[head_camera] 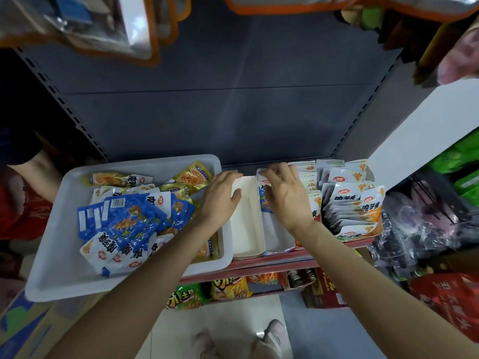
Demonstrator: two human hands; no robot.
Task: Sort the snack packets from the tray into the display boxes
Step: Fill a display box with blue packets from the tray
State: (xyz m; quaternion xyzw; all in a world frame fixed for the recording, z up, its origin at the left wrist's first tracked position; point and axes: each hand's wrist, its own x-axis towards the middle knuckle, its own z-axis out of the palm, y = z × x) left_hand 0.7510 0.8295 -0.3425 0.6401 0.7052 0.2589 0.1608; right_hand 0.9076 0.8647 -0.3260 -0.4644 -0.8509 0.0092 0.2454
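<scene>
Head camera, looking down on a shop shelf (272, 257) with a red front edge. At the left a white plastic tray (51, 255) sits partly on the shelf, heaped with blue snack packets (124, 221), with yellow packets (191, 177) toward its back and white-faced ones at its front. Just right of the tray stands an empty white display box (246, 226). The left hand (220, 198) rests on that box's left wall where it meets the tray, fingers extended and loose, gripping nothing. The next display box (277, 237) is mostly bare, with a blue packet (264, 200) standing at its back. The right hand (285, 198) lies over that packet with fingers spread; whether the fingertips pinch it cannot be told. Further right, two boxes hold upright rows of orange-and-white packets (350, 203). Chip bags (228, 286) sit on the shelf below.
</scene>
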